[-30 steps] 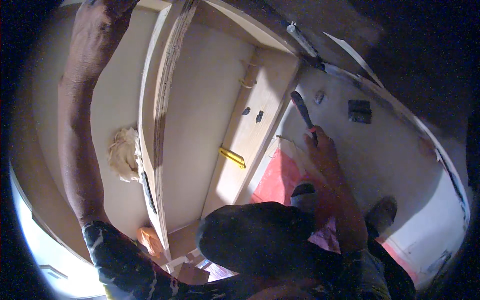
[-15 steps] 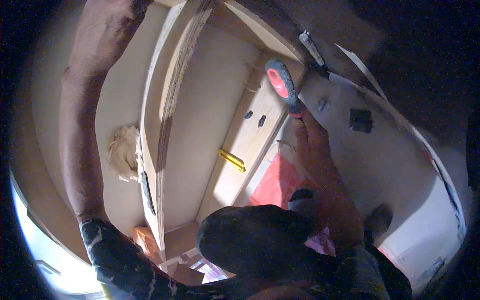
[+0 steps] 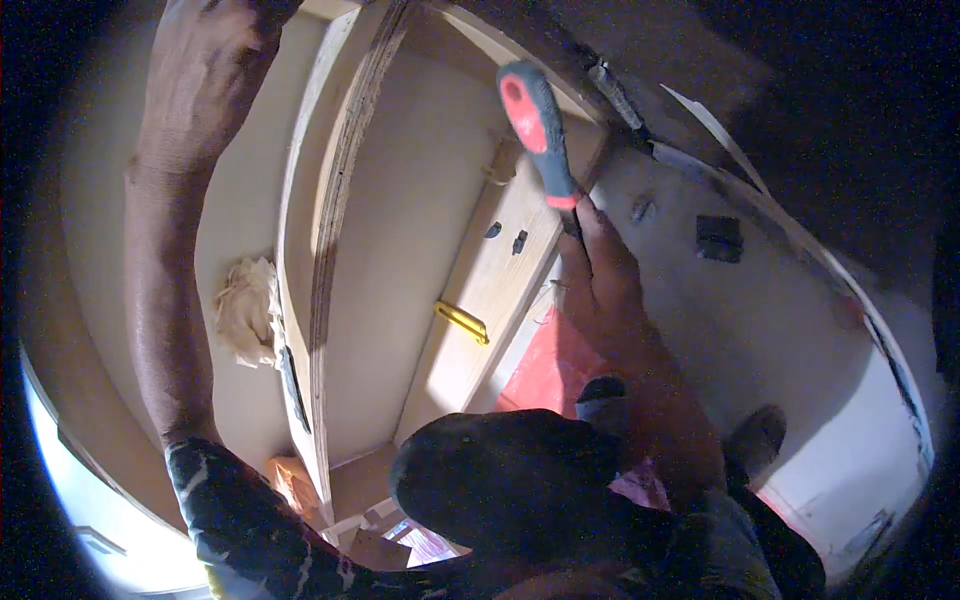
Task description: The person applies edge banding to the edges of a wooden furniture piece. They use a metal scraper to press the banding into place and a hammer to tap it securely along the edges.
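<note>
My right hand [image 3: 605,275] is closed around the thin dark metal end of a hand tool with a red and dark grey handle [image 3: 540,130]. That handle points up and away from my fingers, beside a pale wooden board. The fingers cover most of the metal part, so I cannot tell the tool's exact kind. My left hand [image 3: 215,45] is at the top left, next to the upper end of a plywood edge [image 3: 340,180]. Its fingers run out of view at the top. On the wooden board lies a yellow utility knife [image 3: 462,322], apart from both hands.
Crumpled beige paper or cloth [image 3: 247,312] sits left of the plywood edge, with a dark blade-like strip [image 3: 294,388] below it. A red sheet [image 3: 548,365] lies under my right forearm. A dark square patch [image 3: 719,239] marks the grey surface at right.
My right hand has shifted slightly left, and the tool's handle has swung up and left. My left hand has come down a little. The yellow utility knife stays in place.
</note>
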A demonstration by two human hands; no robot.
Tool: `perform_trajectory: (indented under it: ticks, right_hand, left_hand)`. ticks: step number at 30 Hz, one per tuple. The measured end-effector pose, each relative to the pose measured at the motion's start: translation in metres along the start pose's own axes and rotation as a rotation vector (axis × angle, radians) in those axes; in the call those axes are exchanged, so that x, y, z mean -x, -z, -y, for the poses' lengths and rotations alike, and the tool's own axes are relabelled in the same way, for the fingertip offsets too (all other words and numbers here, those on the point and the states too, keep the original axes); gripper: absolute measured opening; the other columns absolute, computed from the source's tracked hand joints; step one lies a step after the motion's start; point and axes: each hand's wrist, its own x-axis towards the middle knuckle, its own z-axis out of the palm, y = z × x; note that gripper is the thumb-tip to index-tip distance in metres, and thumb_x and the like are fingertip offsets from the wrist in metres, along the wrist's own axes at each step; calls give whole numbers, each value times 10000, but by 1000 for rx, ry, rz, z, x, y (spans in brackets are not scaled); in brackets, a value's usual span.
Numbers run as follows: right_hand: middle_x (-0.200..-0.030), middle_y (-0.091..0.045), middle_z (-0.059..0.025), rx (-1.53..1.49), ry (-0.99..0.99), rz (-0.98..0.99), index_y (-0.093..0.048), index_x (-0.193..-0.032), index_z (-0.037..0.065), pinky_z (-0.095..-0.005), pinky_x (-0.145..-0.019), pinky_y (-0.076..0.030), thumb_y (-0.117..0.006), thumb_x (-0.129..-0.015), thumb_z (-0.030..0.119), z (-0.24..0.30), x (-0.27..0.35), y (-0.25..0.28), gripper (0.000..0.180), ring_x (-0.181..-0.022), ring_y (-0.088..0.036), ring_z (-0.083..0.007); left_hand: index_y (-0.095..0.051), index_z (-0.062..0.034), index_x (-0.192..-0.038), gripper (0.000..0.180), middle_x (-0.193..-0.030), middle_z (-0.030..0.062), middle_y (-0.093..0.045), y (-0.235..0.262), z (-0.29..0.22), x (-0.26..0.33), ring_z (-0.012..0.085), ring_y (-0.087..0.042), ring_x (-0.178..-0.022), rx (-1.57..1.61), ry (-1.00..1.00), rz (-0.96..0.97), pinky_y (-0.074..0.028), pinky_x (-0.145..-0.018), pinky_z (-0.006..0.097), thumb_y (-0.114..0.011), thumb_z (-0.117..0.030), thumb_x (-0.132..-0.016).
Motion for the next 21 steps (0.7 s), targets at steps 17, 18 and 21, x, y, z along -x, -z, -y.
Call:
perform_trajectory:
  ticks: [17,18,21]
  right_hand:
    - [-818,-553,-6,-181,334,-429,-506,-1333,-65,-251,-601,-404,-454,-1068,141,3,-62,-76,340,-650,-462,-104]
    - [-803,-556,-3,-44,344,-385,-529,-1311,-59,-263,-597,-408,-458,-1069,146,0,-72,-79,325,-644,-480,-126]
    - [-749,-550,-4,3,320,-352,-576,-1250,-43,-265,-583,-402,-453,-1078,187,1,-79,-84,312,-633,-502,-121]
  left_hand:
    - [-597,21,-1159,207,-1104,171,-543,3,25,5,328,-578,-1047,202,-33,80,-508,-935,426,-524,-115,-1021]
    - [-589,24,-1171,222,-1110,173,-539,3,38,9,326,-579,-1055,195,-13,102,-507,-945,424,-505,-133,-1038]
    - [-567,32,-1234,301,-1176,195,-537,-7,77,23,340,-582,-1117,-26,12,78,-505,-985,430,-463,-202,-1075]
